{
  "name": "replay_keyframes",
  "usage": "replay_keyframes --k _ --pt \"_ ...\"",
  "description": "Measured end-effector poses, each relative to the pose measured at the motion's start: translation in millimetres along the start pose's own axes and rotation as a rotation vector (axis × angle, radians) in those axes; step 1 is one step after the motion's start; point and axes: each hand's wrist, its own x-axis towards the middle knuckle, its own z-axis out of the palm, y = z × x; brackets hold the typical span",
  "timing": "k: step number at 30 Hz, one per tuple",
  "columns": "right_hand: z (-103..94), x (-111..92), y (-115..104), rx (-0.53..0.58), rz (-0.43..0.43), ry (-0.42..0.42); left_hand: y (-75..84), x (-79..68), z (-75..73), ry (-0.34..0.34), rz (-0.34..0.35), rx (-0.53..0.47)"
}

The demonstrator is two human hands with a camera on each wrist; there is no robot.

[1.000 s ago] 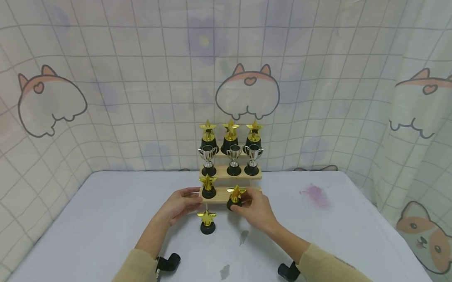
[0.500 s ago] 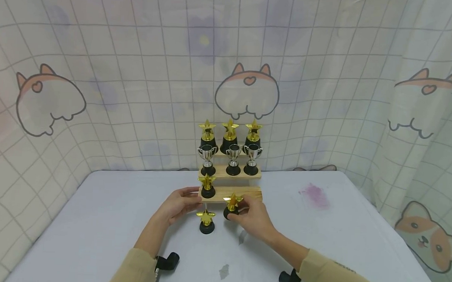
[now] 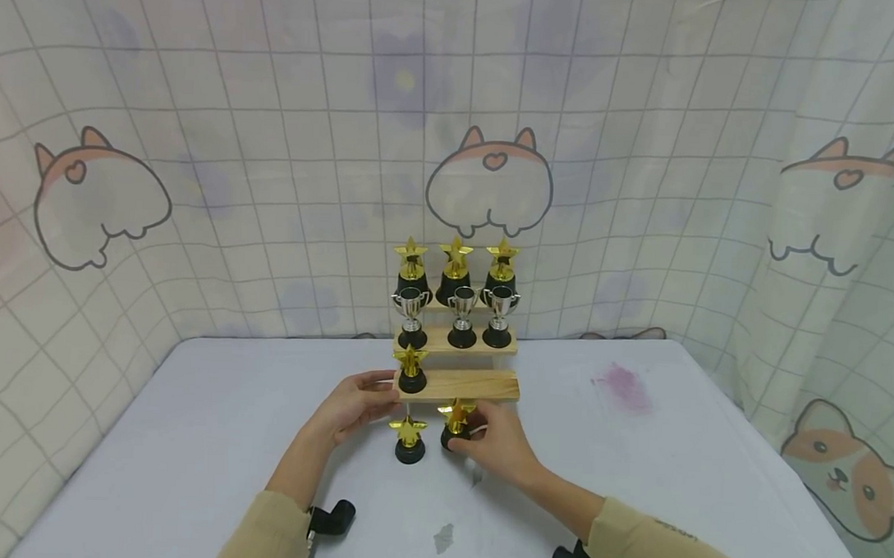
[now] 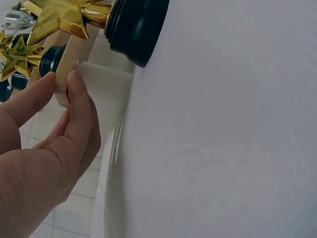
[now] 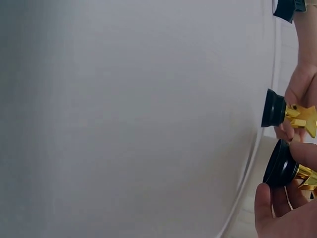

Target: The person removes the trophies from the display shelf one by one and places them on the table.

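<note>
One gold star trophy with glossy faceted points and a round black base (image 3: 455, 419): gripped round the base by the right hand (image 3: 497, 442), just in front of the stand's lowest tier; whether it touches the table cannot be told.
One tiered stand of pale, grained wooden boards (image 3: 473, 385): lowest board pinched at its left end between thumb and fingers of the left hand (image 3: 359, 402).
One matching star trophy (image 3: 412, 370), upright on that board's left.
One further star trophy (image 3: 409, 440), upright on the smooth white-covered table (image 3: 212, 443).
Middle tier: three silver, two-handled cups on black bases (image 3: 463, 314).
Top tier: three gold star trophies with flared black bases (image 3: 455, 271).
</note>
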Motion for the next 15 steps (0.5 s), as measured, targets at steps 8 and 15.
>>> replay_keyframes --k 8,15 --pt "3.3 -4.3 3.0 -0.080 0.050 -0.030 -1.6 -0.1 -0.1 0.001 -0.003 0.004" --pt "2.9 -1.1 1.5 -0.113 0.080 -0.070 -0.2 -0.2 0.5 0.012 -0.005 0.002"
